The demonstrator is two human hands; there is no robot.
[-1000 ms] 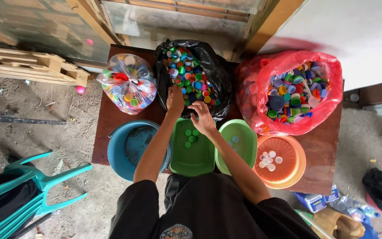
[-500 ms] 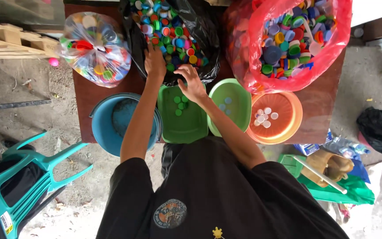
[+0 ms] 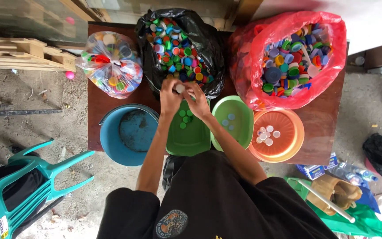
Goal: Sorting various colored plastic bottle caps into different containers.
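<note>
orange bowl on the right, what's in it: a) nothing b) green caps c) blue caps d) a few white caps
d: the orange bowl holds a small cluster of white caps on its left side, while the green caps lie in the square green tub under the hands.

Both hands meeting at black bag (image 3: 211,42) of caps, green tub (image 3: 186,139) below
</note>
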